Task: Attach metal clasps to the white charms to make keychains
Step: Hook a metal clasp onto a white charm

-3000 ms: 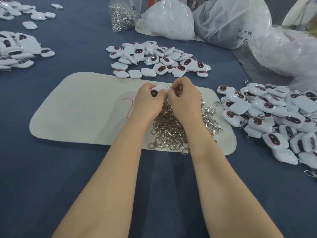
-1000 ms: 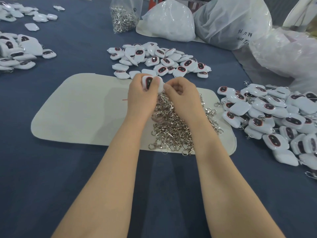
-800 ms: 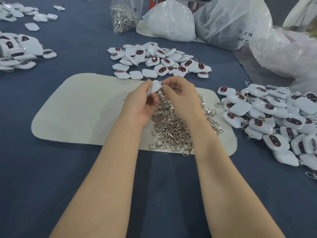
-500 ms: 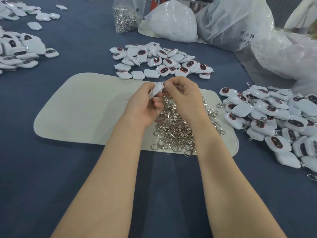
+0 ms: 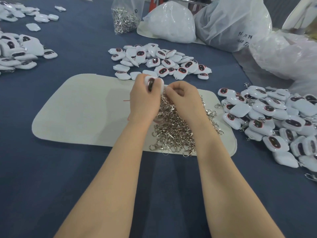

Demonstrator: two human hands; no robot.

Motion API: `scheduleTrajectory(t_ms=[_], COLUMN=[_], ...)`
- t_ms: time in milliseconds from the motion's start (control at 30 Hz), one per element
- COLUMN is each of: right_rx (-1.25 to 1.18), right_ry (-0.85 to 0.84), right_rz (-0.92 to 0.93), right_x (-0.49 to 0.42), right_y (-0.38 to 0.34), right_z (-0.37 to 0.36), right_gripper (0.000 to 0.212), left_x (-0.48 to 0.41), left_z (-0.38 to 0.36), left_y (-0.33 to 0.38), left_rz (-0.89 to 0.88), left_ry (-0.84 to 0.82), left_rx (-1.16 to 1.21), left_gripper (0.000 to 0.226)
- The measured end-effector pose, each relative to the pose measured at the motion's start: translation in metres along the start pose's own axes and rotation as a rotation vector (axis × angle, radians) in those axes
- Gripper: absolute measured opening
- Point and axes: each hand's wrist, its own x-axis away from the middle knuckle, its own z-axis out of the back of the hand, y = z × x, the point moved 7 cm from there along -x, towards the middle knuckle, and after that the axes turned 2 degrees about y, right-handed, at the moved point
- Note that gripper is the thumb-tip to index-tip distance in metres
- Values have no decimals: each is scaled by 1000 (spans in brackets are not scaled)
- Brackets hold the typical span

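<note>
Centrally, a white charm (image 5: pixel 153 83) with a dark oval face was pinched in the fingers of the left hand (image 5: pixel 145 98), above the far edge of the mat (image 5: pixel 82 114). Right hand (image 5: pixel 184 98) lay just beside it, fingertips curled together against the charm's right edge; whether they gripped a clasp could not be told. Both hands hovered over the clasp pile (image 5: pixel 175 129), a tangle of silver hooks and rings spread on the right half of the mat. Beyond the mat's far edge lay a heap of charms (image 5: pixel 161 61); right of the mat, a larger heap (image 5: pixel 274 117) showed clasps among the pieces. Well to the left of the mat, further charms (image 5: pixel 17 52) were scattered on the blue cloth (image 5: pixel 51 177). Farther beyond the mat stood a clear bag of clasps (image 5: pixel 126 16) and several white plastic bags (image 5: pixel 231 23).
</note>
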Motion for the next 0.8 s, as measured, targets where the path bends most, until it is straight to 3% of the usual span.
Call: scheduleTrajectory(t_ms=[100,167,267,400,533,667,800], right_rx=[-163,-168,-130,-110,-71,-9,-43], right_ry=[-72,-109,-99,-133,-186,-189,-212], right_rz=[27,46,86,105,55,19,-24], right_x=[2,4,4,6,7,5,1], right_y=[-8,-11,-15,-19,-15,-6,2], right_z=[-6,-10,-9,-11,-13,-10,-8], right_gripper=[5,9,12,12,7,9,14], left_x=[1,8,11,12,6,-1,8], left_z=[-8,-16,-24,-24,-9,8,5], left_y=[-25,-32,-31,-33,-39,-16,10], left_rz=[464,670,759,772,650,195,-172], left_ry=[-29,-74,-169,-195,-59,110,109], left_rx=[559,806,937,914,579,100,-151], left_gripper=[18,20,21,26,23,19,13])
